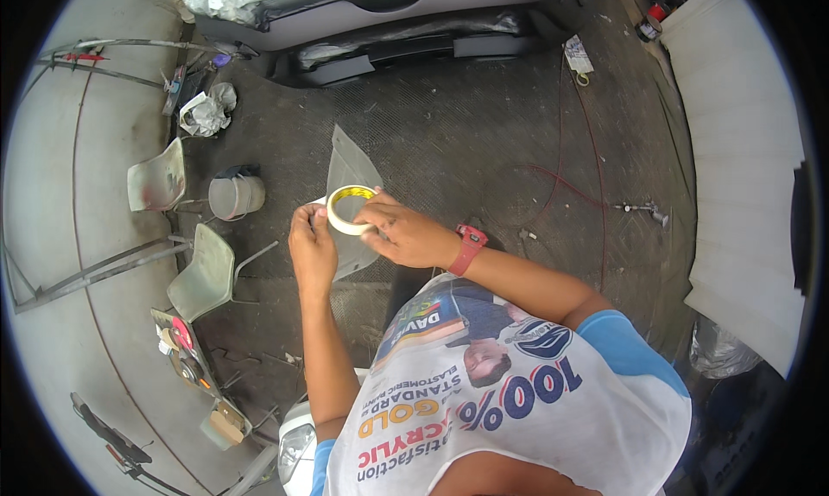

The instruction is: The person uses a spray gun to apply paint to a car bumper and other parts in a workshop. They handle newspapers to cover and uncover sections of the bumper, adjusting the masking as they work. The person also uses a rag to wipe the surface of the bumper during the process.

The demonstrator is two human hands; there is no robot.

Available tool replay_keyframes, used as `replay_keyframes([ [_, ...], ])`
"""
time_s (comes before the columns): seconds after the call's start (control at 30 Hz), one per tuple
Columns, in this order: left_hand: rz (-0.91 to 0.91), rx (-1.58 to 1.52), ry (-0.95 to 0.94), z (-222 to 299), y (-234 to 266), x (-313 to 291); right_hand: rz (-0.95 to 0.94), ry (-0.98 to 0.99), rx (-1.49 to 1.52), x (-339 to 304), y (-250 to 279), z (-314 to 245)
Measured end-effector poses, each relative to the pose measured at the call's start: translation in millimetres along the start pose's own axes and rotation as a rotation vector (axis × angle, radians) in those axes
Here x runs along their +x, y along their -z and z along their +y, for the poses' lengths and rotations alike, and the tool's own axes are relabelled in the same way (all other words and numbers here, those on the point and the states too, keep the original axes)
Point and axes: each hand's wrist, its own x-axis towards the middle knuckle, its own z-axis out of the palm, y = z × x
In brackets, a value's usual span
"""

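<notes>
My right hand (408,228) grips a roll of cream masking tape (346,227), its yellow inner core facing up, with fingers reaching into and around the near right side of the ring. Close by on the left, my left hand (313,247) is closed in a pinch. A short pale strip (319,202), which looks like the tape's loose end, shows at its fingertips. Beneath the roll and both hands is a translucent pointed sheet (352,161); whether a hand touches it is hidden. A red watch (468,247) is on my right wrist.
A dark car bumper (393,56) spans the far side. Two pale chairs (204,273) and a bucket (237,197) stand on the left, near a low bench with tools (186,358). On the right, a red hose (577,189) runs across the floor to a spray gun (643,211).
</notes>
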Motion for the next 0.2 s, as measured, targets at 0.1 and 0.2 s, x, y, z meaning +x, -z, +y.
replay_keyframes([
  [0.1,-0.026,-0.008,0.000,5.6,-2.7,-9.8,-0.093,-0.117,0.023,-0.6,4.4,4.8],
  [0.2,0.054,0.006,-0.036,9.3,-5.8,-15.7,-0.200,-0.279,0.053,11.3,11.1,-2.9],
])
